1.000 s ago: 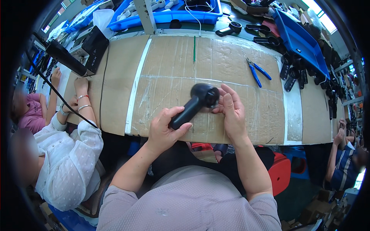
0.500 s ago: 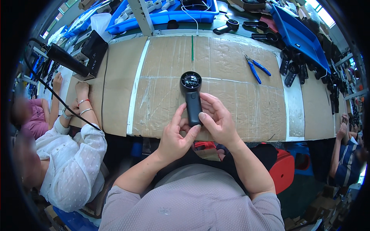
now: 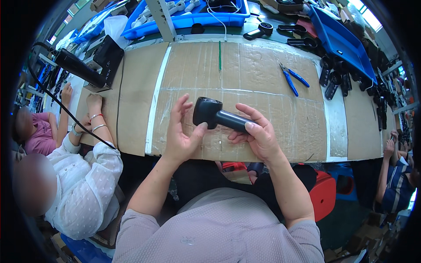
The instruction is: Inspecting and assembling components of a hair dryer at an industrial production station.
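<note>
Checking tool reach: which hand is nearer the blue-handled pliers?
Right. The right hand, holding the black handheld fan, is left of the blue-handled pliers and closer to the body. The left hand, by the fan's head, is farther left.

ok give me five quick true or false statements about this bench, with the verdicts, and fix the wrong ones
1. The right hand holds the black handheld fan by its handle. True.
2. The left hand is closed around the fan's handle. False: it is open, beside the fan's head.
3. A thin green stick lies on the cardboard beyond the fan. True.
4. The blue-handled pliers lie left of that stick. False: they lie to its right.
5. The red stool is on the person's right. True.
</note>
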`<state>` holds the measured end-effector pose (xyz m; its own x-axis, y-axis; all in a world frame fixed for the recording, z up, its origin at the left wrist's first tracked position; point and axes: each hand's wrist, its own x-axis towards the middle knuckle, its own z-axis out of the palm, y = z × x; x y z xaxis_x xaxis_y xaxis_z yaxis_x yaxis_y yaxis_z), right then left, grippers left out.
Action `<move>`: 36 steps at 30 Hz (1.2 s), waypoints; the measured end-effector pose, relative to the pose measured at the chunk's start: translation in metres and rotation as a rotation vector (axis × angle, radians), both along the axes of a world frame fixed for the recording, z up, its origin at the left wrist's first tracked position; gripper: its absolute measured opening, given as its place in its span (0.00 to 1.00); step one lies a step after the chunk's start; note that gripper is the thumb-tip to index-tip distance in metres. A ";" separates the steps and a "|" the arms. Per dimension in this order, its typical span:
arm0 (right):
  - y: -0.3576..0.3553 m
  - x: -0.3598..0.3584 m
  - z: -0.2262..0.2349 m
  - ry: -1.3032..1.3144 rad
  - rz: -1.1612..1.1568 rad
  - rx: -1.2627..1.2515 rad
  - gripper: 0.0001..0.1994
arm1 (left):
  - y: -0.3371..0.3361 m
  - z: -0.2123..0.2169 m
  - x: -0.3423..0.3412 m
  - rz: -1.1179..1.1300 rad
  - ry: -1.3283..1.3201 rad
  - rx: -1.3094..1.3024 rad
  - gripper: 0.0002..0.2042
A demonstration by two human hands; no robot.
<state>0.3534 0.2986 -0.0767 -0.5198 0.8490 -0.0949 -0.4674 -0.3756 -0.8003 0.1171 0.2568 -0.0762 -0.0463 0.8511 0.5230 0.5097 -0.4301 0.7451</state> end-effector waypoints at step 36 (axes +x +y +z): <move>-0.023 -0.017 0.002 -0.555 -0.245 0.399 0.19 | 0.001 -0.004 0.004 -0.003 -0.048 -0.182 0.35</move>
